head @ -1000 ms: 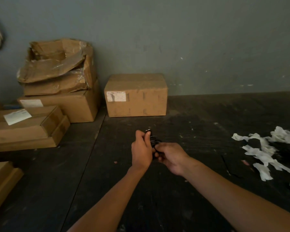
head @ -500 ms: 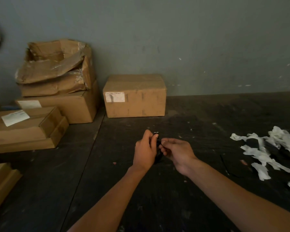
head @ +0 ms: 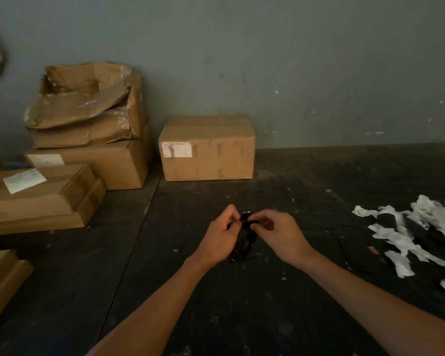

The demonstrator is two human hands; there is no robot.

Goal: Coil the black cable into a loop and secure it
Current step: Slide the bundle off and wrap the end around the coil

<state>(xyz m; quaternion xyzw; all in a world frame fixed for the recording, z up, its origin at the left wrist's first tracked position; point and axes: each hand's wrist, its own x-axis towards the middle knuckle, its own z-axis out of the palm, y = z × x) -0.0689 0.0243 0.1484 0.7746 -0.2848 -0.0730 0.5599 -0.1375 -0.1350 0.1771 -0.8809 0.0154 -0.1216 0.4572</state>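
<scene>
A small bundle of coiled black cable (head: 243, 244) hangs between my two hands above the dark table (head: 242, 304). My left hand (head: 220, 238) grips the bundle's left side with curled fingers. My right hand (head: 278, 233) pinches the top of the bundle between thumb and fingertips, where a short end with a pale glint sticks up. The lower loops hang free below both hands. Most of the cable's upper part is hidden by my fingers.
A closed cardboard box (head: 207, 147) stands against the grey wall behind my hands. Stacked and torn boxes (head: 88, 129) fill the back left, flat boxes (head: 39, 196) the left edge. Torn white paper strips (head: 419, 232) lie at the right.
My right hand has risen from the bundle's lower right to pinch its top. The coil now hangs lower and shows more between my hands. My left hand has kept its grip.
</scene>
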